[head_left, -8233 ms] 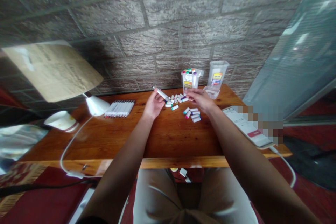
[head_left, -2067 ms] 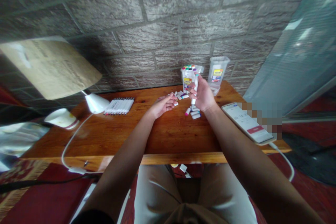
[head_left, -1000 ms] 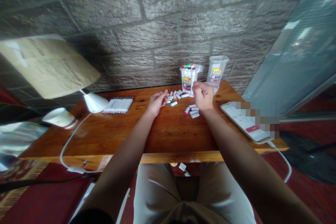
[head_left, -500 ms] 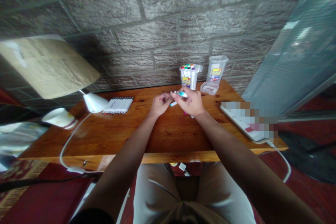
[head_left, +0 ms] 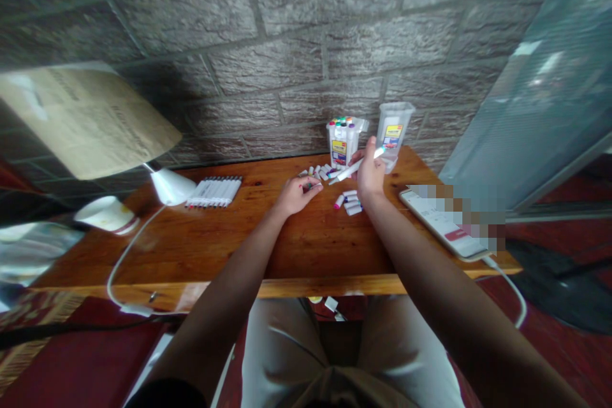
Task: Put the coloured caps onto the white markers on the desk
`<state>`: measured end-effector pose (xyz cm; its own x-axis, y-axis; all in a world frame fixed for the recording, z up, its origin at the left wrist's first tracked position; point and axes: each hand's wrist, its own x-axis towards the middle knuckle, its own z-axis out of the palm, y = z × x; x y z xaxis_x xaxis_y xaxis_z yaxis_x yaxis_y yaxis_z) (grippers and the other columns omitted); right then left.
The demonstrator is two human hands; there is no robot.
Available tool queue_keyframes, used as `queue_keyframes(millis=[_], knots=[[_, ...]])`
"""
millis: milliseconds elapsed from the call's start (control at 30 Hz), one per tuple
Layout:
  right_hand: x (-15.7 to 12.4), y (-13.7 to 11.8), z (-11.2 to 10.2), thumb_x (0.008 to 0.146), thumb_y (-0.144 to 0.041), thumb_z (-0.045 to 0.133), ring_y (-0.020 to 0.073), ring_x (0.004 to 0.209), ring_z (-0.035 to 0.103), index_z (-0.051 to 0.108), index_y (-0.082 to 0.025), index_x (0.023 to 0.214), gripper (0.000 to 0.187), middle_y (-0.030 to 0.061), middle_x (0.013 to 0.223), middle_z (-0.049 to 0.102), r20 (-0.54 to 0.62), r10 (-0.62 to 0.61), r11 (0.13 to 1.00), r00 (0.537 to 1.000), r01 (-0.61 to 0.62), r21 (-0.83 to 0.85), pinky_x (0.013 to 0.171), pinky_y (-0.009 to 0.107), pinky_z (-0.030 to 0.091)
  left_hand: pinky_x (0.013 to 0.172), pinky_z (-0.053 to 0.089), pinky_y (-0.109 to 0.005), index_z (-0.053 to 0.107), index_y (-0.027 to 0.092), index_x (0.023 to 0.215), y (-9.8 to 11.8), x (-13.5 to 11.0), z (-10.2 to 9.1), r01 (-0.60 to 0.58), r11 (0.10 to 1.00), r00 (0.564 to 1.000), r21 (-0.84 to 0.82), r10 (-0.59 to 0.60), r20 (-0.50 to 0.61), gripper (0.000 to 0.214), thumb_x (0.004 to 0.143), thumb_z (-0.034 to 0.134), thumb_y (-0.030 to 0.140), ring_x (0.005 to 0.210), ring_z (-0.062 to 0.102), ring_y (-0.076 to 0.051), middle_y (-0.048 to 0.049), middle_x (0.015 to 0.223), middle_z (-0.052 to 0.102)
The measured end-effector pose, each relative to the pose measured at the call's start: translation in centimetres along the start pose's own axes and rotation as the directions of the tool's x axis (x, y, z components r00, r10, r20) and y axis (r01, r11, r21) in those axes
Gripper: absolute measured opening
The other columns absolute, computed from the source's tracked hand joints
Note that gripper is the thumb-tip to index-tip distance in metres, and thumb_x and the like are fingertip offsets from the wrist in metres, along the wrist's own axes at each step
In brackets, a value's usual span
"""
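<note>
My right hand (head_left: 370,173) is closed around a white marker (head_left: 357,164) with a teal end, held slanting above the wooden table (head_left: 268,245). My left hand (head_left: 297,193) rests on the table with fingers curled over a small cap (head_left: 313,185). Loose marker caps (head_left: 321,171) lie between the hands, and a few more caps (head_left: 350,203) lie below the right hand. Behind them stands a clear box of markers (head_left: 341,142) with coloured tops, and an empty clear box (head_left: 393,131) to its right.
A row of white markers (head_left: 216,191) lies at the back left beside a white lamp (head_left: 169,186) with its cord. A white cup (head_left: 102,214) stands at the far left. A phone (head_left: 444,224) with a cable lies on the right. A brick wall rises behind the table.
My right hand has lifted away from my left with a marker, moving right and back toward the boxes. The left hand has stayed low on the table by the caps.
</note>
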<state>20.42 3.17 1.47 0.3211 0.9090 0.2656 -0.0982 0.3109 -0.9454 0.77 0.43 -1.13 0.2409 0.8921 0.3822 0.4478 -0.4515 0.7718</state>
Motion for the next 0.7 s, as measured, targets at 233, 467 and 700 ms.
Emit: queue_keyframes(millis=[233, 467, 700], knots=[[-0.7, -1.2, 0.4, 0.084, -0.079, 0.043, 0.0176, 0.051, 0.057, 0.055, -0.022, 0.064, 0.061, 0.0113, 0.066, 0.068, -0.054, 0.113, 0.989, 0.992, -0.107, 0.102, 0.044, 0.032, 0.043, 0.074, 0.044, -0.027, 0.068, 0.019, 0.090, 0.5, 0.2, 0.2, 0.051, 0.979, 0.996, -0.195, -0.065, -0.067, 0.024, 0.081, 0.074, 0.040, 0.071, 0.058, -0.014, -0.0044, 0.091, 0.071], [-0.5, -0.7, 0.4, 0.083, -0.074, 0.052, 0.0152, 0.048, 0.056, 0.058, -0.020, 0.062, 0.059, 0.0089, 0.061, 0.066, -0.041, 0.103, 0.992, 0.994, -0.099, 0.083, 0.045, 0.030, 0.044, 0.083, 0.045, -0.027, 0.068, 0.019, 0.090, 1.2, 0.3, 0.5, 0.064, 0.973, 0.994, -0.223, -0.083, -0.076, 0.020, 0.078, 0.077, 0.032, 0.085, 0.063, -0.016, -0.0056, 0.096, 0.072], [-1.4, -1.0, 0.9, 0.076, -0.065, 0.069, 0.0124, 0.043, 0.052, 0.062, -0.019, 0.062, 0.048, 0.0013, 0.049, 0.059, 0.095, 0.106, 0.994, 0.990, -0.107, 0.012, 0.041, 0.025, 0.041, 0.087, 0.047, -0.031, 0.073, 0.019, 0.094, 0.9, 0.2, 0.4, 0.013, 0.984, 0.997, -0.179, -0.025, -0.068, 0.022, 0.078, 0.076, 0.033, 0.086, 0.064, -0.017, -0.0062, 0.100, 0.074]])
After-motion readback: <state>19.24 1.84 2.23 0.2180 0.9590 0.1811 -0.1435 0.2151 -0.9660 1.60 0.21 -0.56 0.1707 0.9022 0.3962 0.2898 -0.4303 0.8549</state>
